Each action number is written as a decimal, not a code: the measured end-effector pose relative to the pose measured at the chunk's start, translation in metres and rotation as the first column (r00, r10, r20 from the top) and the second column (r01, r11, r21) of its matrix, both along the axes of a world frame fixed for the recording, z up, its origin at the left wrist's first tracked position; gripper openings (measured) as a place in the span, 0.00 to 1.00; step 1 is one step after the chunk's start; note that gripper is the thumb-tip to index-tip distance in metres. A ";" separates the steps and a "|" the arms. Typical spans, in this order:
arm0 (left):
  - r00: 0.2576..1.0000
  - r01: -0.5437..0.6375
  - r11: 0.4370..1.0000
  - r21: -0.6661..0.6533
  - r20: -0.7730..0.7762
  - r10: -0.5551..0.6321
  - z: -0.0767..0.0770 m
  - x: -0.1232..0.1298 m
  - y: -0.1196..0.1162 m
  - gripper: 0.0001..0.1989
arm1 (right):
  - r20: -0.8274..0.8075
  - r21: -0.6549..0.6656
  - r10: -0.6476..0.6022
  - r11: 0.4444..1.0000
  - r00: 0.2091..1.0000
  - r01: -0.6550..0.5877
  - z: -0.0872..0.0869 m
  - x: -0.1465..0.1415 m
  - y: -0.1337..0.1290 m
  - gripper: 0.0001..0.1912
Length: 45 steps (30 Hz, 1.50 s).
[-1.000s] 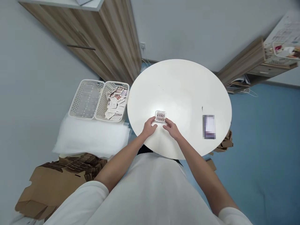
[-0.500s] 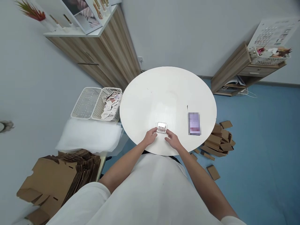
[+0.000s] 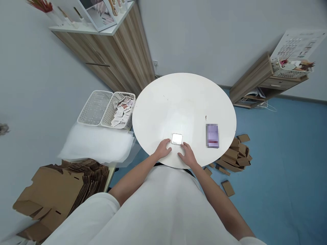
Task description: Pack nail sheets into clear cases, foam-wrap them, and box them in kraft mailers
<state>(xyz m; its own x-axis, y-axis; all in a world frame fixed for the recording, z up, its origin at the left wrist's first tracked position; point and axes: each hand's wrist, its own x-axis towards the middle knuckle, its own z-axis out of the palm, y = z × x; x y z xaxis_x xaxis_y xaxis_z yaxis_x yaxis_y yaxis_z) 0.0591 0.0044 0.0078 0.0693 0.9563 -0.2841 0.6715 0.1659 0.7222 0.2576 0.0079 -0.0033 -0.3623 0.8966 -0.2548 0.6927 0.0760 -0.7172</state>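
A small clear-edged, flat case (image 3: pixel 177 139) lies on the round white table (image 3: pixel 184 98), close to its near edge. Its top shows bright white, so what is inside cannot be made out. My left hand (image 3: pixel 162 149) rests at the case's left side, fingers apart and nothing held. On the other side, my right hand (image 3: pixel 188 154) has its fingers spread, with fingertips at or just beside the case's right edge. Whether either hand touches it is hard to tell.
A blurred purple item (image 3: pixel 212 135) lies on the table's right. To the left are a white basket of cards (image 3: pixel 119 110), a basket of clear pieces (image 3: pixel 94 108), translucent sheets (image 3: pixel 94 144) and stacked flat cardboard (image 3: pixel 53 190). Cardboard boxes (image 3: pixel 235 154) lie on the floor at right.
The case's top, which showed a row of small pinkish pieces, now looks plain bright white. My fingers have shifted slightly away from its sides. The whole view has tilted a little.
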 end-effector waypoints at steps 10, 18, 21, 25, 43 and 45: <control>0.813 0.491 0.870 0.049 -0.384 -0.438 -0.004 -0.030 -0.018 0.24 | 0.407 0.209 0.088 0.960 0.909 -0.186 -0.009 -0.011 -0.013 0.06; 0.775 0.557 0.825 0.094 -0.415 -0.476 -0.003 -0.037 -0.020 0.28 | 0.418 0.200 0.063 0.967 0.906 -0.160 -0.005 -0.022 -0.018 0.09; 0.770 0.578 0.810 0.099 -0.394 -0.501 -0.002 -0.045 -0.026 0.35 | 0.383 0.171 0.085 0.972 0.920 -0.161 0.001 -0.023 -0.028 0.09; 0.729 0.633 0.767 0.102 -0.412 -0.547 0.000 -0.052 -0.029 0.32 | 0.333 0.128 0.104 0.980 0.937 -0.154 0.013 -0.025 -0.038 0.10; 0.996 0.081 0.997 -0.009 -0.029 -0.082 -0.009 -0.060 -0.005 0.14 | 0.135 0.126 -0.170 0.980 0.976 0.154 0.004 0.000 -0.040 0.10; 0.999 -0.008 0.999 -0.049 0.038 0.009 -0.010 -0.057 0.002 0.14 | 0.167 0.129 -0.227 0.970 0.960 0.206 0.004 -0.002 -0.034 0.14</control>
<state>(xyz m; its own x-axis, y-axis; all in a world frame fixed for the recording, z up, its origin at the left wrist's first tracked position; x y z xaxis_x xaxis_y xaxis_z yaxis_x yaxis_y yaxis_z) 0.0020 0.0063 -0.0025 0.0728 0.9419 -0.3279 0.6422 0.2073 0.7380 0.2552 -0.0261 0.0003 -0.1139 0.9745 -0.1934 0.8174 -0.0188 -0.5758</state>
